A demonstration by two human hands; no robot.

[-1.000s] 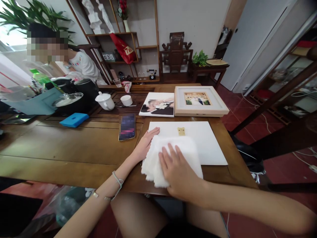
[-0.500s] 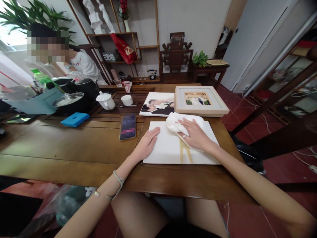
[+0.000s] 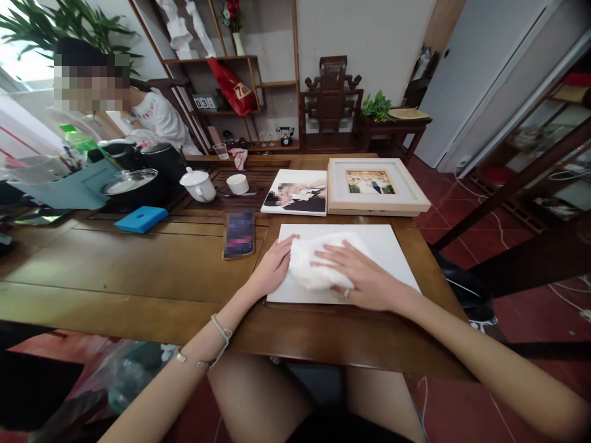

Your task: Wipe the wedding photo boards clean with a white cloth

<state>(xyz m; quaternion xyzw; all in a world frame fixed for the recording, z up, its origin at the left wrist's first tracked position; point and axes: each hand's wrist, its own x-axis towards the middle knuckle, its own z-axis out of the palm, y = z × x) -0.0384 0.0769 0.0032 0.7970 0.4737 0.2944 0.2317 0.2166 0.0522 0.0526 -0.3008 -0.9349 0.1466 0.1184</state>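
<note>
A white board (image 3: pixel 383 252) lies flat on the wooden table in front of me. My left hand (image 3: pixel 273 266) rests flat on its left edge, fingers together and stretched out, with the fingertips close to a fluffy white cloth (image 3: pixel 307 261). On top of that cloth is my right hand (image 3: pixel 357 274), its fingers spread over it and pressing it against the board's left half. A ring shows on this hand. Whatever lies on the board beneath the cloth is hidden.
Behind the board are a photo panel (image 3: pixel 295 195) and a light wooden photo frame (image 3: pixel 335 184). A phone (image 3: pixel 239 234) lies to the left. Farther left are a blue block (image 3: pixel 141 219), a lidded white cup (image 3: pixel 197 184) and a seated person (image 3: pixel 161 120).
My right hand has slid the cloth left and toward me, up to my left hand. Yellowish strips seen on the board's near part are now covered. My left hand stays put.
</note>
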